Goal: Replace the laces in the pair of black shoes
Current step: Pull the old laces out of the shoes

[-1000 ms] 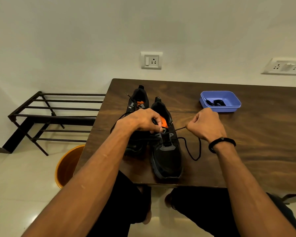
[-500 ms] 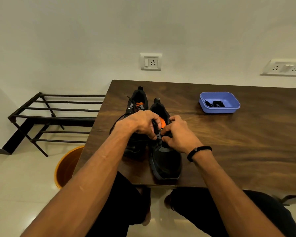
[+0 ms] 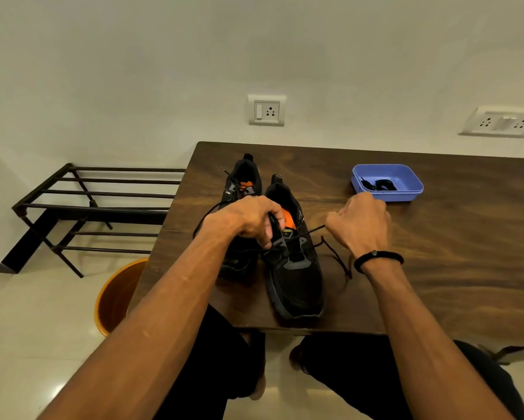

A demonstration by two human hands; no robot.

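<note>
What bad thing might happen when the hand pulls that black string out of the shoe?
The right hand pulls the lace sideways while the left hand grips the shoe's collar. If that grip slips, the shoe may slide across the table. The shoe's toe sits near the table's front edge, so a hard tug might tip it off. The loose lace end by the wrist could also snag.

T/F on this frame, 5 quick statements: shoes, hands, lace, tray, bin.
1. Both black shoes stand on the wooden table. True.
2. The right hand pulls a black lace out to the side. True.
3. The blue tray is empty. False: dark laces lie in it.
4. The left hand rests flat on the table. False: it grips the nearer shoe's collar.
5. The orange bin sits on the table. False: on the floor.
</note>
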